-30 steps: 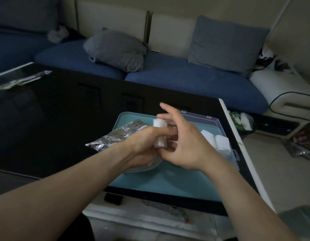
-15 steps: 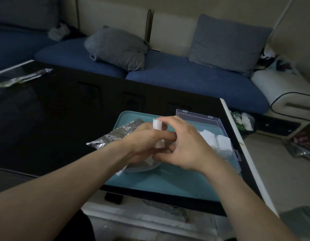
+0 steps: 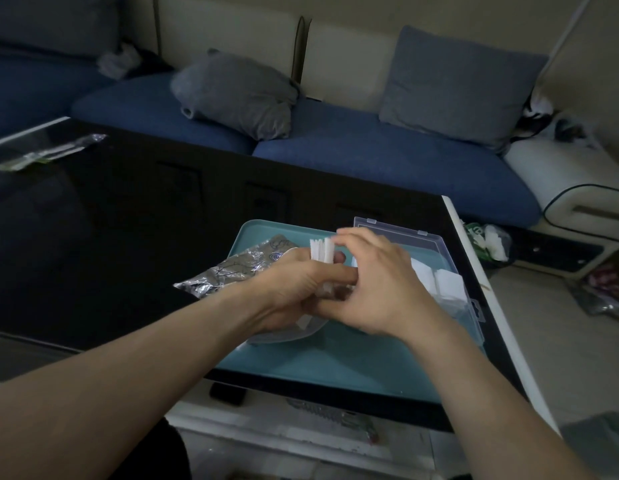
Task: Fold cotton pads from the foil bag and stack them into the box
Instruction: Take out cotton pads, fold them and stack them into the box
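Over the teal tray (image 3: 329, 362), my left hand (image 3: 294, 289) holds a small stack of white cotton pads (image 3: 321, 250) upright; their top edges fan out above my fingers. My right hand (image 3: 377, 285) closes over the pads from the right, with its fingertips pinching the top of the stack. The crumpled foil bag (image 3: 238, 265) lies on the tray's left side, partly behind my left wrist. A clear plastic box (image 3: 426, 240) stands on the tray's right side with folded white pads (image 3: 446, 284) stacked inside it.
The tray lies on a glossy black table (image 3: 128, 216) whose white right edge (image 3: 474, 271) runs close to the box. A clear lid or dish (image 3: 284, 336) shows under my hands. A wrapper (image 3: 48, 154) lies far left. A blue sofa with grey cushions stands behind.
My right hand, with fingers spread a second ago, has closed onto the pads. The stack's top edges now fan apart. Both hands stay in the same place over the tray.
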Tool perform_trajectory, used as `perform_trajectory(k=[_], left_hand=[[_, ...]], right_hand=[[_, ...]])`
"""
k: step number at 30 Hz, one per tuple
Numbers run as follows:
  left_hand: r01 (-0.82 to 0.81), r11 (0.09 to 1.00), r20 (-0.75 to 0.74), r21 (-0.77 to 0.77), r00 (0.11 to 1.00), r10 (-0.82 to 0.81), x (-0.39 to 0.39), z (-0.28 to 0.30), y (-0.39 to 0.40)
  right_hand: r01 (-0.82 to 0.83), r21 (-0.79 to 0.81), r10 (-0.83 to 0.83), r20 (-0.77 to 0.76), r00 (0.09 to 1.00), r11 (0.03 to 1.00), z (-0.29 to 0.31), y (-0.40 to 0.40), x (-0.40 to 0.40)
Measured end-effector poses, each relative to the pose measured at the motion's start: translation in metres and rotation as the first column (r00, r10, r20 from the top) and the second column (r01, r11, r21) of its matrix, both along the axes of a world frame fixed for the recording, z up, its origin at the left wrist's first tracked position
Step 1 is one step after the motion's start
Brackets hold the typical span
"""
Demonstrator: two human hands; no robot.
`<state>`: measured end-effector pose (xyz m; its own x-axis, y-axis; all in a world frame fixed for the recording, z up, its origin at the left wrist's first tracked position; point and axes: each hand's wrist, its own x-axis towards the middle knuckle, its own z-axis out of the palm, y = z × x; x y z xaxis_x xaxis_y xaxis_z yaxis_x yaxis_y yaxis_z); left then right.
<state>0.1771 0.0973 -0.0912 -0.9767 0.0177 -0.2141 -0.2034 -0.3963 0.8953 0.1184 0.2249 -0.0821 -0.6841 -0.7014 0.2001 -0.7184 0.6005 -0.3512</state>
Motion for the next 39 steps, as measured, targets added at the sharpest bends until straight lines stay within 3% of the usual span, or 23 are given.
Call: perform_trajectory(k=[3,6,8,12,16,22,24,26,28,29,31,34,39], left_hand=[[0.091,0.992,-0.022,-0.082,0.995,-0.093,0.004,0.003,0.0],[0.127,0.989,-0.017,-0.071,0.992,-0.128,0.003,0.003,-0.002],[0.102,0.991,-0.002,-0.09,0.995,-0.102,0.001,0.003,-0.002],[0.093,0.966,0.054,-0.241,0.995,-0.082,-0.001,-0.005,-0.004],[0.296,0.909,0.097,-0.293,0.955,-0.279,0.004,-0.005,-0.011],[0.405,0.863,0.088,-0.302,0.913,-0.397,0.007,-0.003,-0.005],[0.381,0.867,0.078,-0.32,0.923,-0.377,0.006,-0.003,-0.001],[0.31,0.843,0.068,-0.44,0.947,-0.313,0.004,-0.006,0.003],[0.153,0.732,-0.043,-0.664,0.969,-0.242,0.002,-0.01,0.007],[0.06,0.658,-0.111,-0.751,0.97,-0.215,-0.001,-0.013,0.007],[-0.075,0.507,-0.214,-0.859,0.951,-0.222,-0.005,-0.017,0.01],[-0.163,0.296,-0.268,-0.941,0.895,-0.358,-0.014,-0.026,0.017],[-0.211,-0.017,-0.169,-0.977,0.827,-0.537,-0.022,-0.047,0.031]], right_hand=[[-0.122,-0.137,0.132,0.063,0.989,0.983,-0.001,-0.001,0.002],[-0.103,-0.134,0.11,0.048,0.993,0.986,0.0,-0.002,0.004],[-0.115,-0.145,0.132,0.116,0.984,0.983,0.0,-0.002,0.006],[-0.2,-0.197,0.26,0.351,0.9,0.96,0.001,0.006,0.004],[-0.174,-0.325,0.329,0.515,0.791,0.929,0.006,0.024,-0.01],[-0.175,-0.374,0.375,0.571,0.731,0.911,0.001,0.034,-0.021],[-0.054,-0.474,0.348,0.561,0.751,0.879,0.005,0.042,-0.029],[0.197,-0.63,0.267,0.562,0.783,0.751,0.008,0.054,-0.042],[0.395,-0.666,0.14,0.6,0.788,0.632,0.006,0.068,-0.056],[0.457,-0.638,0.07,0.625,0.777,0.62,0.001,0.075,-0.062],[0.527,-0.504,-0.069,0.675,0.735,0.684,-0.009,0.085,-0.071],[0.545,-0.242,-0.225,0.722,0.654,0.803,-0.027,0.088,-0.075],[0.581,-0.082,-0.383,0.676,0.629,0.81,-0.043,0.085,-0.076]])
